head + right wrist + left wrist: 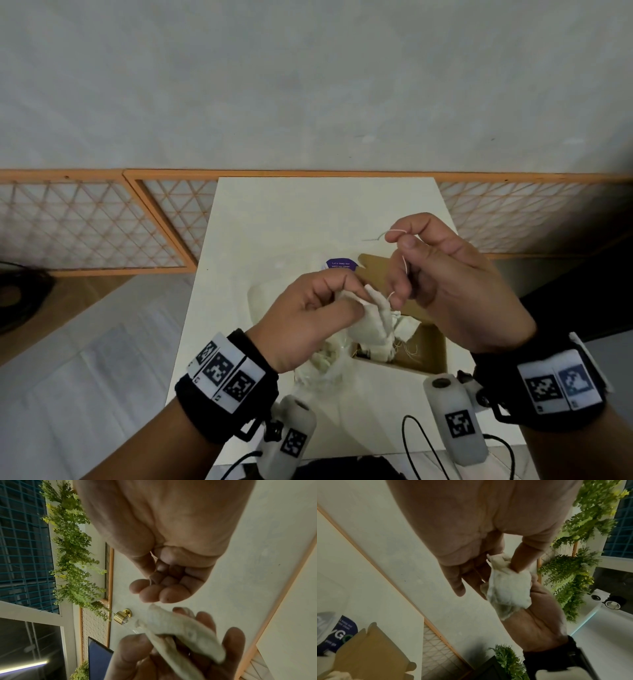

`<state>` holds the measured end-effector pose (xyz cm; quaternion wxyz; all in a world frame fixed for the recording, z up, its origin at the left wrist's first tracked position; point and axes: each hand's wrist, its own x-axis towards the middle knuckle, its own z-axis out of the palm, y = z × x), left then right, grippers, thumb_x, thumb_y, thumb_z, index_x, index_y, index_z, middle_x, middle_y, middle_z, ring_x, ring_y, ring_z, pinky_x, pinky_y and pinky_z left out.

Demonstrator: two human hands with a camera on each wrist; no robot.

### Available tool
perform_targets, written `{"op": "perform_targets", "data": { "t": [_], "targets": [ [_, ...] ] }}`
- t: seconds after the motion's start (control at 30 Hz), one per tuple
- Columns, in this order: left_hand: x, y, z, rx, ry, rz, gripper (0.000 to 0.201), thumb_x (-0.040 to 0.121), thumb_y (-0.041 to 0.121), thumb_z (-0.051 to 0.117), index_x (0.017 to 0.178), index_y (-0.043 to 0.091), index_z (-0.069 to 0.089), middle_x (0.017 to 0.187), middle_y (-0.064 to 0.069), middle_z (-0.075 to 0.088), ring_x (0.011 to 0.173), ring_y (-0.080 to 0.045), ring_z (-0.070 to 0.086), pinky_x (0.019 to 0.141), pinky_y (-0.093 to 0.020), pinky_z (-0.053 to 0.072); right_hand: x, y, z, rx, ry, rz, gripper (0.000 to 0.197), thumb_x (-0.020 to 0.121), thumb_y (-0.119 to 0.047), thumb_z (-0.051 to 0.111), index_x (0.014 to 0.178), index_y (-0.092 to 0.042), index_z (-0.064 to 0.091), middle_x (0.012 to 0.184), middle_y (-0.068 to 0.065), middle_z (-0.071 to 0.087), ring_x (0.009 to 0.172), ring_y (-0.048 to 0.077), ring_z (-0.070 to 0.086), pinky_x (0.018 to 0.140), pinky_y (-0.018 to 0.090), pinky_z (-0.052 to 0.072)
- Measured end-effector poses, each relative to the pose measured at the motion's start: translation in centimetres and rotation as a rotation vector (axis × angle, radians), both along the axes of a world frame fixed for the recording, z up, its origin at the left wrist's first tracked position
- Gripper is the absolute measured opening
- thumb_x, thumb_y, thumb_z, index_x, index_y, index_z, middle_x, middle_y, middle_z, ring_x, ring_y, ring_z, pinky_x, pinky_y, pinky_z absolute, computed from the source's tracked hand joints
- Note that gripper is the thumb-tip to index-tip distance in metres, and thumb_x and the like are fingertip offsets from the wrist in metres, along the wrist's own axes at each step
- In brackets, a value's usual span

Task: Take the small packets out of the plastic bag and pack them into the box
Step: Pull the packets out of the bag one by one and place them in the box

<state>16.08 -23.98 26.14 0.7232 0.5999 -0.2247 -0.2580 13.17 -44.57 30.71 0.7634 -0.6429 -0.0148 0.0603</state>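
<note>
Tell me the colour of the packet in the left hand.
Off-white packet, pinched by the left hand; clearest in the left wrist view.

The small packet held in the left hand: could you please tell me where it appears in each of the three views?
Head: packet at centre, pinched by the left hand above the box.
Left wrist: packet right of centre, below the thumb.
Right wrist: packet lower centre, blurred.
Shared landmark: the left hand gripping it.

A pale table [308,212] carries an open cardboard box [430,356] toward its right edge and a clear plastic bag [320,368] just left of it.
</note>
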Motion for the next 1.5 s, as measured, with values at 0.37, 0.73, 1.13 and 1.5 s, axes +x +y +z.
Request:
{"op": "perform_targets", "data": {
  "t": [0.37, 0.73, 1.13, 1.5],
  "targets": [
    [-1.0, 0.6, -0.5, 0.016, 0.021, 0.124, 0.013, 0.088, 0.015, 0.073, 0.093, 0.003, 0.073, 0.089, -0.014, 0.072, 0.082, -0.027, 0.06, 0.079, -0.042, 0.047, -0.1, 0.7, -0.4, 0.116, 0.001, 0.062, 0.02, 0.101, -0.025, 0.05, 0.111, -0.012, 0.063, 0.071, 0.013, 0.059, 0.066, 0.028, 0.058, 0.067, 0.031, 0.052],
    [-1.4, 1.9, -0.4, 0.191, -0.15, 0.155, 0.016, 0.089, 0.012, 0.078, 0.1, 0.023, 0.077, 0.068, -0.008, 0.044, 0.061, -0.011, 0.04, 0.061, -0.023, 0.04, 2.2, -0.2, -4.1, -0.344, 0.063, -0.149, 0.012, 0.105, -0.013, 0.059, 0.113, -0.008, 0.067, 0.086, 0.009, 0.075, 0.071, 0.018, 0.068, 0.067, 0.03, 0.057],
    [-0.9, 2.5, -1.3, 0.286, -0.19, 0.202, 0.017, 0.092, 0.021, 0.074, 0.105, 0.031, 0.074, 0.088, -0.027, 0.061, 0.074, -0.042, 0.058, 0.07, -0.049, 0.056, -2.1, 1.6, -3.5, -0.582, -0.079, -0.01, 0.006, 0.097, -0.032, 0.072, 0.097, -0.029, 0.078, 0.081, 0.002, 0.073, 0.075, 0.032, 0.065, 0.07, 0.048, 0.055],
    [-1.0, 2.9, -1.4, 0.27, -0.181, 0.141, 0.008, 0.09, 0.015, 0.072, 0.096, 0.019, 0.07, 0.127, 0.002, 0.069, 0.127, -0.02, 0.063, 0.11, -0.041, 0.047, -1.2, 1.7, -5.8, -0.65, -0.058, -0.08, 0.019, 0.1, -0.024, 0.066, 0.083, -0.024, 0.073, 0.076, -0.006, 0.073, 0.073, 0.014, 0.069, 0.068, 0.032, 0.057]
  ]
}}
